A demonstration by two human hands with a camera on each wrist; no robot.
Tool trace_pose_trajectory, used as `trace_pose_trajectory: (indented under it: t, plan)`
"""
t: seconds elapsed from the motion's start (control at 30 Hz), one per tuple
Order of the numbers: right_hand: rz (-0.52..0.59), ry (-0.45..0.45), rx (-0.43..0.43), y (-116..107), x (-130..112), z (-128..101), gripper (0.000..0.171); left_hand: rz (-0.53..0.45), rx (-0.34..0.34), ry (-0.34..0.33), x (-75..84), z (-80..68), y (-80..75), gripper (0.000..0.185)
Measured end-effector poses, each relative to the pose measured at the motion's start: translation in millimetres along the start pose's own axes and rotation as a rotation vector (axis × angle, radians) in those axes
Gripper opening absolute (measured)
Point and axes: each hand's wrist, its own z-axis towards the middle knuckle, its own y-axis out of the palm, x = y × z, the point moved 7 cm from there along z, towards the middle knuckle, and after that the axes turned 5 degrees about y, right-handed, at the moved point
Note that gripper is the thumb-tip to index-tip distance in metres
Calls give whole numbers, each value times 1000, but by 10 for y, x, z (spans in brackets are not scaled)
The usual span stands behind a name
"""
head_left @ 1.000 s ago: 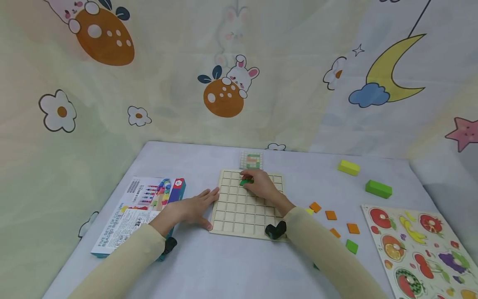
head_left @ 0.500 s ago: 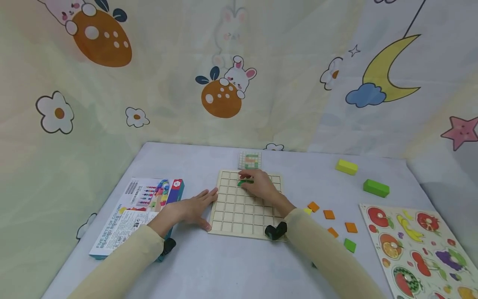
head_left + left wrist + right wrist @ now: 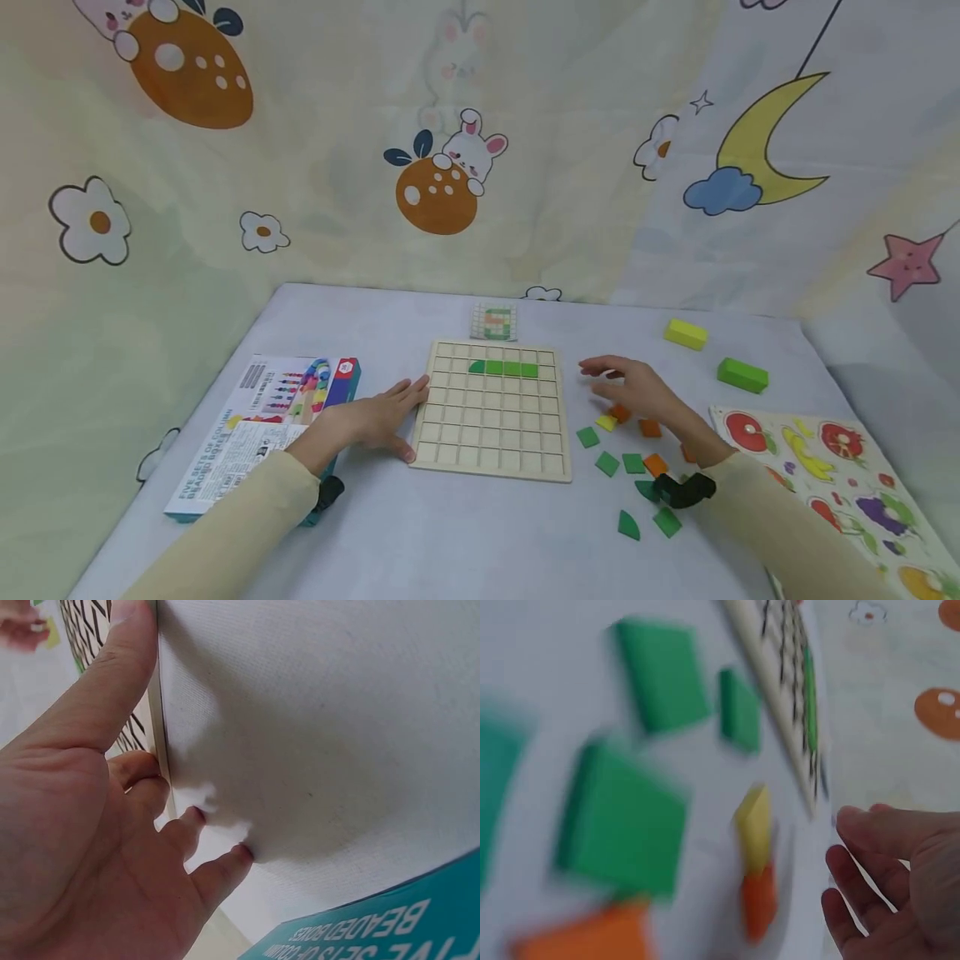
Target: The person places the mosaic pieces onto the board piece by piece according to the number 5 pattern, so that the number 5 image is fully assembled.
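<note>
A pale wooden grid board (image 3: 491,437) lies flat in the head view. Near its top runs a row of green pieces (image 3: 512,368), ending on the left in a piece with a curved side (image 3: 477,367). Along the board's left edge my left hand (image 3: 367,423) rests with fingers spread; its thumb (image 3: 112,682) touches that edge in the left wrist view. My right hand (image 3: 637,390) hovers right of the board, fingers loosely bent and holding nothing. Beneath and before it are loose orange tiles (image 3: 649,427), a yellow piece (image 3: 606,422) and several green tiles (image 3: 607,463).
A small pattern card (image 3: 493,322) lies behind the board. Left of my left hand is a printed box (image 3: 247,442). Yellow (image 3: 686,334) and green blocks (image 3: 742,376) stand at the back right, near a fruit picture board (image 3: 817,442). A printed curtain (image 3: 330,167) hangs behind the table.
My right hand has let go of the green piece and moved right, off the board to over the loose tiles. The green row now shows. My left hand stays at the board's edge.
</note>
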Motion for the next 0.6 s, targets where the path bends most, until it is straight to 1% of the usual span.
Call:
trace_pose_trajectory:
  t: [0.07,0.13,0.23,0.37,0.6]
  plan:
    - [-17,27,-47,-40,165,-101,41,2,1,3,-2,-9,-10,103]
    - [-41,35,-87,-60,278,-191,42,6,1,10,-5,-10,-11,103]
    - [-83,-23,-114,-74,343,-296,42,11,0,12,-5,-10,-9,103]
    - [-121,-80,-90,-84,354,-370,40,6,1,9,8,-15,-13,102]
    - [-133,-70,-38,-87,383,-404,39,15,-3,13,28,-13,-11,102]
